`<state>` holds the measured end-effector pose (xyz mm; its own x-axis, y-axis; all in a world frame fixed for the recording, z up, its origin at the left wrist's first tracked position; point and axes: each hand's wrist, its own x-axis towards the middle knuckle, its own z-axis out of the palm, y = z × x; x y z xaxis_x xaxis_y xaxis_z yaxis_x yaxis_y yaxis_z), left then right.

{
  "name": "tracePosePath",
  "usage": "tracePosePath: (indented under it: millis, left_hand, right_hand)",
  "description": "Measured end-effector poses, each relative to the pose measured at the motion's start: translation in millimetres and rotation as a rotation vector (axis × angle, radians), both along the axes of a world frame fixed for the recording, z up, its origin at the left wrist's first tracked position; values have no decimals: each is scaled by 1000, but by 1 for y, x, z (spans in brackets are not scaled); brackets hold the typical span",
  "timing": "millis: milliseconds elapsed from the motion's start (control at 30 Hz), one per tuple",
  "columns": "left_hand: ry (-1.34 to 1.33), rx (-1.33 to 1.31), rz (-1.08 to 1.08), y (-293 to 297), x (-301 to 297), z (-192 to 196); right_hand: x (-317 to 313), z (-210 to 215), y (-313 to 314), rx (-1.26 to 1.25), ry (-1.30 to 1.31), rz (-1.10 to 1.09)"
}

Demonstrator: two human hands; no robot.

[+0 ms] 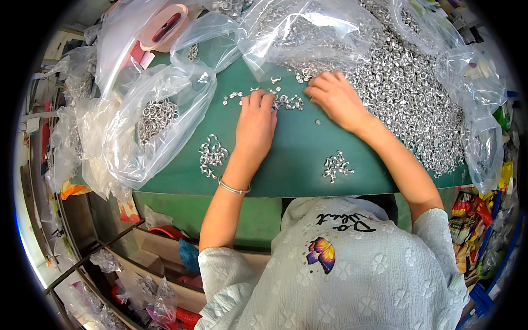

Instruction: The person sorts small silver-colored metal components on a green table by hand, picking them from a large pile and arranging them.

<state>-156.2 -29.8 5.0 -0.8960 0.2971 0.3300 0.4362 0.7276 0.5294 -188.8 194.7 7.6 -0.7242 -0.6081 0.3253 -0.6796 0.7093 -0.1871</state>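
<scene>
My left hand [256,122] lies palm down on the green table [297,159], fingertips on a loose scatter of small silver metal rings [288,102]. My right hand [334,98] rests just right of it, fingers curled over the edge of a big heap of silver rings [407,88]. Whether either hand pinches a ring is hidden under the fingers. Two small sorted clusters of rings lie nearer me, one at the left [212,155] and one at the right [336,165]. A thin bangle [234,190] circles my left wrist.
Clear plastic bags surround the work area: one at the left with rings inside [155,118], another behind [308,33], more at the right edge [478,110]. A pink lidded container [165,25] sits at the back left. Boxes and bagged parts stand below the table's left side [143,275].
</scene>
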Motion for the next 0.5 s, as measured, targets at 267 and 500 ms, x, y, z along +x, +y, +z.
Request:
tracePosePath:
  millis: [267, 500]
  left_hand:
    - [-412, 701, 1, -9, -19, 5]
    - [-138, 173, 57, -11, 3, 12]
  right_hand:
    - [-12, 8, 4, -180, 111, -235]
    - [7, 3, -39, -194, -77, 152]
